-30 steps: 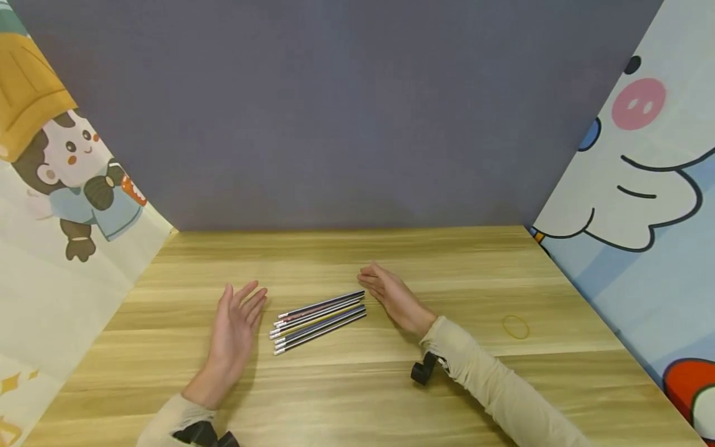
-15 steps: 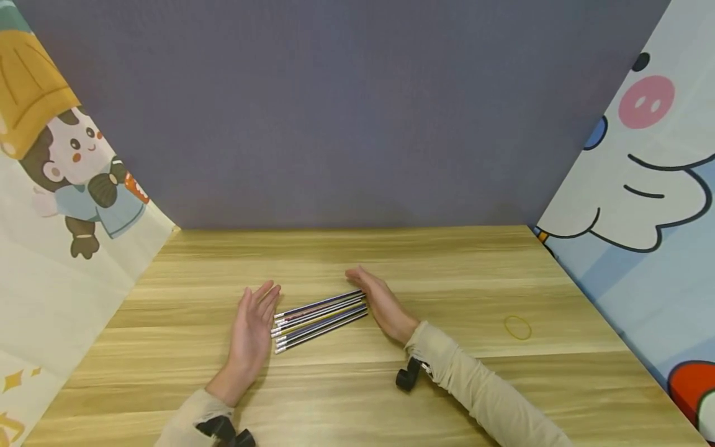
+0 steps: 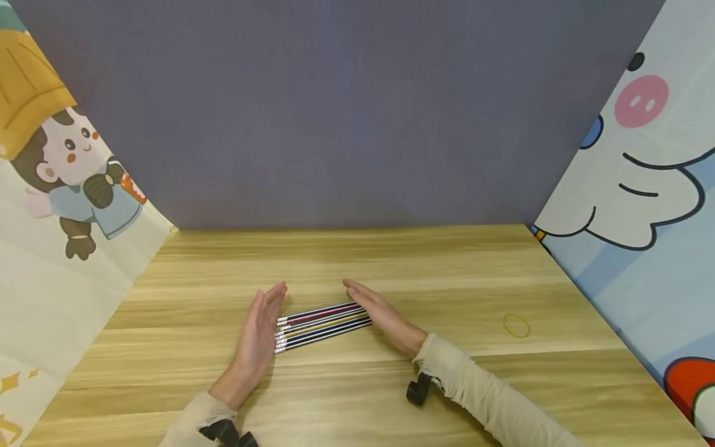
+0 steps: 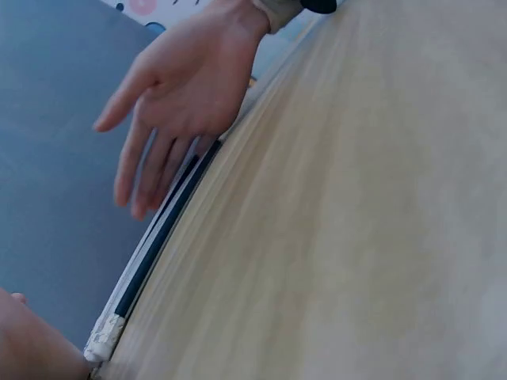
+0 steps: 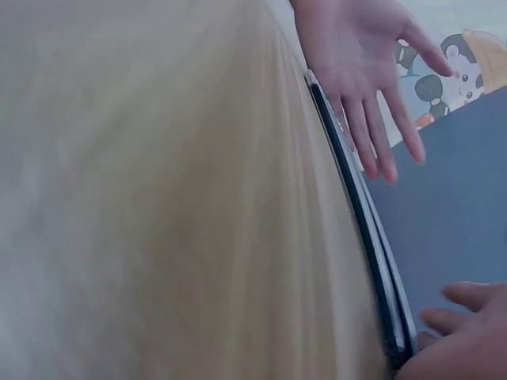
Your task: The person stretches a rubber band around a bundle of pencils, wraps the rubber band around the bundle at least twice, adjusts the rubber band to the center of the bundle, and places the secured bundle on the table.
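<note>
Several striped pencils (image 3: pixel 321 327) with white eraser ends lie side by side on the wooden table, slanting up to the right in the head view. My left hand (image 3: pixel 258 338) stands on edge at the eraser ends, palm facing them, fingers straight. At the other ends is my right hand (image 3: pixel 388 318), also with straight fingers, and it hides the pencil tips. In the left wrist view the right hand (image 4: pixel 190 95) has its fingers spread behind a dark pencil (image 4: pixel 150 257). The right wrist view shows the left hand (image 5: pixel 356 63) across the row, with its palm visible.
A thin yellow rubber band (image 3: pixel 516 325) lies on the wooden table (image 3: pixel 335 397), right of my right hand. A dark grey panel (image 3: pixel 357 118) rises at the table's back edge. Cartoon-printed sheets (image 3: pixel 659 205) stand along both sides.
My left hand has moved right to the eraser ends, and the right hand has come in at the opposite ends. The pencils now lie closer together, with their eraser ends more evenly lined up.
</note>
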A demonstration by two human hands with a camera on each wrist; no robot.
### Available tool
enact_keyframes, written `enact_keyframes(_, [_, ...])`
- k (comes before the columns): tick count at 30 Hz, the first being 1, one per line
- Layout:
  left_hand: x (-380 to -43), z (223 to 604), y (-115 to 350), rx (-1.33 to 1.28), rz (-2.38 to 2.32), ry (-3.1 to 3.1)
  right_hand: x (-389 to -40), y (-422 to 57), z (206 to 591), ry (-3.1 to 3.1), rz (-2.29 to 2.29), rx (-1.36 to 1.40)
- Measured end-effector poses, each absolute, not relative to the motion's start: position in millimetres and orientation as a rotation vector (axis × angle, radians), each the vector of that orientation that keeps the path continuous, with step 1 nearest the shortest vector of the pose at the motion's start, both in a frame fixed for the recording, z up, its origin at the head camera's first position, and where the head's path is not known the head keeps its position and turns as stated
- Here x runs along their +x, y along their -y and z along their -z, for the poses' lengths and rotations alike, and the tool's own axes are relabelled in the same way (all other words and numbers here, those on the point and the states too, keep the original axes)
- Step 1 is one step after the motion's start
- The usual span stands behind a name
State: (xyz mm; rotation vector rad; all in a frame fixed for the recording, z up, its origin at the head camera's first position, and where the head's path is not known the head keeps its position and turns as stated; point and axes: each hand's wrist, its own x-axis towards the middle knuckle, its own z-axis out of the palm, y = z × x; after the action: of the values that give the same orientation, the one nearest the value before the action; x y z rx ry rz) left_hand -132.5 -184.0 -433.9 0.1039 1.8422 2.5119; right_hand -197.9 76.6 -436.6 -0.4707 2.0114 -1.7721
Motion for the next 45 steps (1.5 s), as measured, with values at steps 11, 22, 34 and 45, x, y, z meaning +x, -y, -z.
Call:
enact_keyframes(11, [-134,434,185,0.014,-2.576,-1.838,-203,-71,437,-2.126,1.839,-0.387])
enact_keyframes(22, [-133,434,171,0.028,-2.501,-1.904,-197,-68,440,-2.08,1.82,-0.39])
enact_keyframes(34, [-131,428,153,-0.031,-2.585,-1.831,-169,-105,436,-1.998,2.053,-0.261])
enact_keyframes(45, [-130,438,142,-0.015,-2.506,-1.938,-164,-103,435,-2.023,2.019,-0.236])
